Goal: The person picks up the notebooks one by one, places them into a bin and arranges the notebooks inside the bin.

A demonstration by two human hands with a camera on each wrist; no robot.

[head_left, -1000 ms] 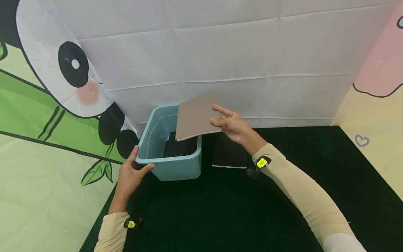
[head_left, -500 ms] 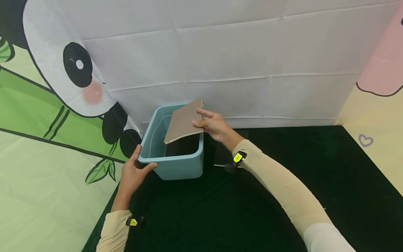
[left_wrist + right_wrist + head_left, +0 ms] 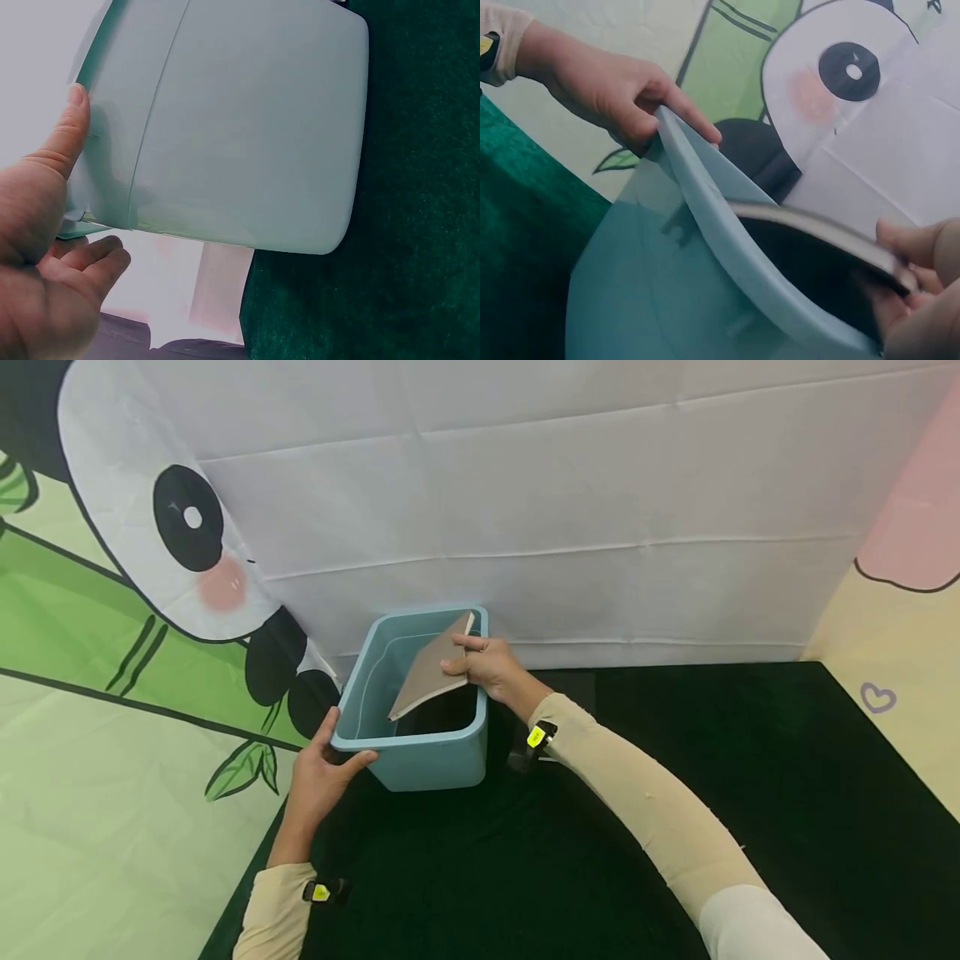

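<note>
A light blue plastic bin stands on the dark green cloth, against the backdrop. At its near left corner my left hand holds the rim, thumb along the front wall and fingers round the side. My right hand pinches a taupe-covered notebook by its right edge, thumb on the cover. The notebook tilts down to the left, its lower corner inside the bin. Beneath it, a black flat thing lies in the bin, partly covered. In the right wrist view the notebook's pale page edge shows above the rim.
Right of the bin, a black notebook lies on the green cloth, partly hidden by my right wrist. A white backdrop with a cartoon panda rises close behind the bin.
My right hand has moved left and down with the taupe notebook, which has gone from above the bin's right side into its opening. The left hand keeps its hold on the rim.
</note>
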